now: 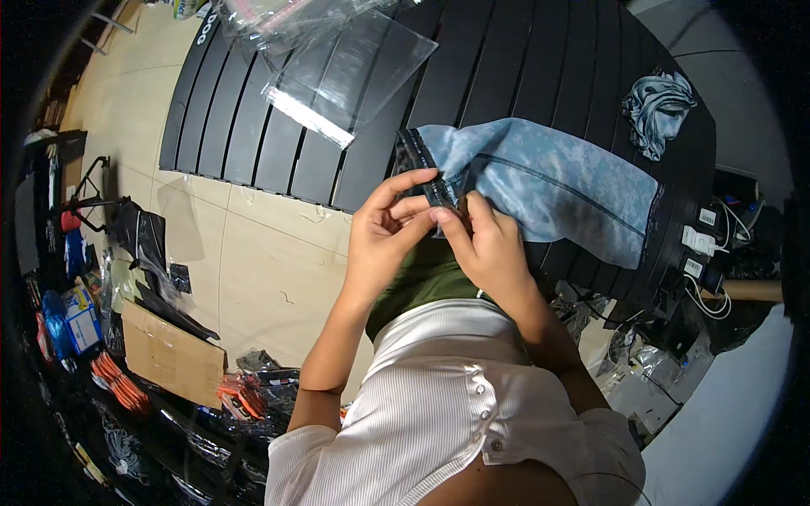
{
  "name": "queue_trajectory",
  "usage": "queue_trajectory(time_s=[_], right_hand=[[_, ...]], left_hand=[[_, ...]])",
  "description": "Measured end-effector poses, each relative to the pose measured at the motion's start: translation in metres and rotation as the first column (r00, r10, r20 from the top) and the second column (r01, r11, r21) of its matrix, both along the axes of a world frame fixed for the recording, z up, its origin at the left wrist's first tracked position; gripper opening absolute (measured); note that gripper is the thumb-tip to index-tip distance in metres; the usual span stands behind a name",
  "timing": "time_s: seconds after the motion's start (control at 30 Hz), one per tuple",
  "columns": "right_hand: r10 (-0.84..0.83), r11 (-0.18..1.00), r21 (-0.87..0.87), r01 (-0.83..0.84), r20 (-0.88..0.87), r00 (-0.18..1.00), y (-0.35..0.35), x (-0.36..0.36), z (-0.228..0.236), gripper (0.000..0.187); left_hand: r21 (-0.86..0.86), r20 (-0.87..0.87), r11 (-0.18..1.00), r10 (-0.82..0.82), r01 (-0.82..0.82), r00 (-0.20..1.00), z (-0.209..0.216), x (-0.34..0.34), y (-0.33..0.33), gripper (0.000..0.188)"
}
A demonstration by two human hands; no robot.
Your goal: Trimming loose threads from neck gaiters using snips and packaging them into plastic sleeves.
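Note:
A light blue, mottled fabric sleeve lies across the slatted black table, with a dark seam running along its length and a dark band at its left end. Both hands are at that banded end, near the table's front edge. My left hand pinches the dark band between thumb and fingers, its index finger stretched along the edge. Close beside it, my right hand grips the same end, its thumb tip almost meeting the left thumb. The fingers partly hide the fabric there.
Clear plastic bags lie on the black table at the far left. A bunched blue-grey cloth rests at the far right. White plugs and cables sit beyond the right edge. A cardboard piece and packaged goods are at the lower left.

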State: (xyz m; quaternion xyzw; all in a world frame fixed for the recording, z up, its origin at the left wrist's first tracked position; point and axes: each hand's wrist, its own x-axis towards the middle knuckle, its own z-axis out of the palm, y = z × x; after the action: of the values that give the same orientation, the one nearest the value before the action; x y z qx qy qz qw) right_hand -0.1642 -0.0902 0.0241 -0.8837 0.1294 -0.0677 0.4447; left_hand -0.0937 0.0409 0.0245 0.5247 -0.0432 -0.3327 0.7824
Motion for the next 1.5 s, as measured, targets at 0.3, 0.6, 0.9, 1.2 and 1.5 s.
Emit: queue_trajectory(time_s=[0.3,0.6,0.9,1.2,1.5], right_hand=[[-0.013,1.000,-0.028,0.015,0.079,0.997,0.002,0.002,-0.004,0.025],[-0.086,0.993,0.083,0.085,0.006,0.996,-0.007,-0.003,0.004,0.024],[-0.027,0.999,-0.027,0.028,0.039,0.999,0.002,0.002,0.001,0.031],[-0.057,0.976,0.205,0.067,-0.053,0.997,-0.010,-0.001,0.008,0.027],[0.061,0.706,0.706,0.062,-0.148,0.987,-0.032,-0.017,0.007,0.041]], left_hand=[[0.022,-0.035,0.999,0.042,-0.042,0.998,0.002,-0.003,-0.002,0.036],[0.005,-0.091,0.998,0.066,-0.066,0.994,0.000,-0.001,0.001,0.036],[-0.007,-0.050,0.999,0.048,-0.048,0.998,0.001,-0.004,-0.002,0.037],[0.021,-0.065,0.998,0.067,-0.066,0.996,-0.002,-0.002,0.001,0.032],[0.032,-0.045,0.998,0.058,-0.057,0.997,-0.002,-0.001,0.000,0.031]])
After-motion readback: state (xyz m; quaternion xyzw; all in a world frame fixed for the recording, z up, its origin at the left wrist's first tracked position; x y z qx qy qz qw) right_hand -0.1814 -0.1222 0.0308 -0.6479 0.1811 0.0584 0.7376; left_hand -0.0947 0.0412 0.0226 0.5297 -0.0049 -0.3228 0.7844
